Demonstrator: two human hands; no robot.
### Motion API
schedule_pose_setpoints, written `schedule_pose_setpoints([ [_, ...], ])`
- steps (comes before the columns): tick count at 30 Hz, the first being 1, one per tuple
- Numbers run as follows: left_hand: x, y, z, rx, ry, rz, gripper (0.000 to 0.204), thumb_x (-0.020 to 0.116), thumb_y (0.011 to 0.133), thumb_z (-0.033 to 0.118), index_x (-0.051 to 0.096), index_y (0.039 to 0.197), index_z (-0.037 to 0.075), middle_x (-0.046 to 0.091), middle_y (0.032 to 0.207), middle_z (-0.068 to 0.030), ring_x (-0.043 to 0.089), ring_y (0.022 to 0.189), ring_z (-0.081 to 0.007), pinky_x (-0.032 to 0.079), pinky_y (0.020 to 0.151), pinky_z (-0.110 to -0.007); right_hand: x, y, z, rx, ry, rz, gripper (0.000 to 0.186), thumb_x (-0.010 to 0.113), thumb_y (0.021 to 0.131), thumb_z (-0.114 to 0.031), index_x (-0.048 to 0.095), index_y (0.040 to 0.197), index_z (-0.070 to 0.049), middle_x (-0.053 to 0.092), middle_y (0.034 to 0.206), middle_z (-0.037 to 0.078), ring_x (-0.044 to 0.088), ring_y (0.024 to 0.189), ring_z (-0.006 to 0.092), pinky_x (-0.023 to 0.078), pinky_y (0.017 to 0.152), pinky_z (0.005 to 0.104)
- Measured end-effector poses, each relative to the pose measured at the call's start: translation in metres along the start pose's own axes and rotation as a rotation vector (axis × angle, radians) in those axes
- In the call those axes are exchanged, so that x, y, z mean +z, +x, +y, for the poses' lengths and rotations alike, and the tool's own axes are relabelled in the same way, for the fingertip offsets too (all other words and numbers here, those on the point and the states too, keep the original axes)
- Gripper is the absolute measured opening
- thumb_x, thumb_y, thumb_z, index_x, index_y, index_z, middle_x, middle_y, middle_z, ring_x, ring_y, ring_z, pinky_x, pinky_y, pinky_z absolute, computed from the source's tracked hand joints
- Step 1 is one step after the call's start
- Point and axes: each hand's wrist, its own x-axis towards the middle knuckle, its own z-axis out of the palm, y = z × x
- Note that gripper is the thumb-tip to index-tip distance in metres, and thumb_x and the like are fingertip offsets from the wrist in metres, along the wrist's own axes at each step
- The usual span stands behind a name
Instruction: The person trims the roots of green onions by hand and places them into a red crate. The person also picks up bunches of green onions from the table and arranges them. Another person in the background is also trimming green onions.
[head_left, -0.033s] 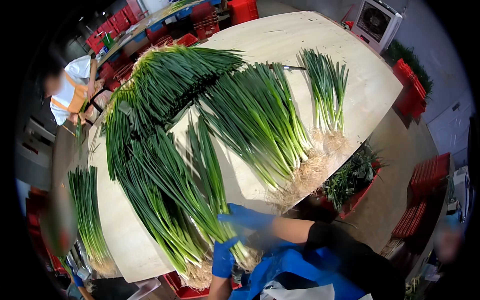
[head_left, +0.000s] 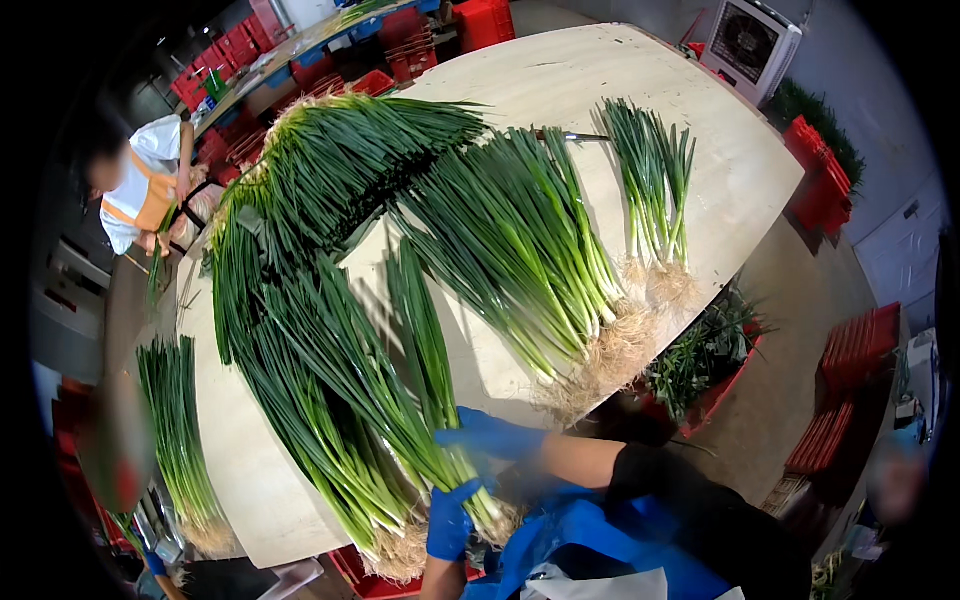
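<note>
"What is being held?"

"One bunch of green onions [head_left: 428, 370], lower centre of the frame, roots toward the bottom edge. Its stems are being gripped near the roots by the left hand [head_left: 450, 522], blue-gloved, fingers curled round them."

"And the right hand [head_left: 495, 436]?"

"Blue-gloved, just above and right of the other. The stems are being touched higher up by its fingers; how far these are being closed cannot be told."

"What is being borne by the pale table [head_left: 570, 70]?"

"One large heap [head_left: 350, 150], upper left of centre; one wide bunch [head_left: 515, 225], centre; one small bunch [head_left: 648, 180], upper right."
</note>
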Motion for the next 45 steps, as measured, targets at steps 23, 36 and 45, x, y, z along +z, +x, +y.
schedule_pose_setpoints([
  [23, -0.037, -0.043, 0.021, -0.034, -0.306, -0.085, 0.064, 0.062, 0.076, 0.006, 0.039, 0.136, -0.002, 0.056, 0.123, -0.0226, 0.060, 0.106, -0.0321, 0.049, 0.092, -0.040, 0.024, 0.039, 0.003, 0.168, 0.726, -0.198, 0.041, 0.055, 0.093, -0.009, 0.043, 0.133, -0.006, 0.056, 0.121, 0.011, 0.060, 0.106, 0.0253, 0.052, 0.090, 0.0411],
  [36, -0.056, -0.045, 0.108, 0.296, -0.205, -0.104, 0.070, 0.069, 0.068, 0.002, 0.041, 0.132, -0.005, 0.061, 0.111, -0.0220, 0.065, 0.094, -0.0310, 0.055, 0.083, -0.041, 0.109, 0.087, -0.080, 0.004, 0.392, -0.305, 0.043, 0.061, 0.091, -0.026, 0.047, 0.125, -0.005, 0.056, 0.100, 0.005, 0.059, 0.086, 0.0162, 0.053, 0.078, 0.0323],
  [45, -0.154, -0.004, 0.103, 0.192, -0.162, 0.198, 0.056, 0.059, 0.076, -0.001, 0.044, 0.130, -0.005, 0.061, 0.111, -0.0215, 0.062, 0.102, -0.0319, 0.050, 0.092, -0.039, 0.059, 0.091, -0.003, -0.348, -1.049, 0.203, 0.057, 0.058, 0.089, -0.032, 0.042, 0.135, -0.003, 0.050, 0.129, 0.023, 0.049, 0.119, 0.0325, 0.038, 0.101, 0.0393],
])
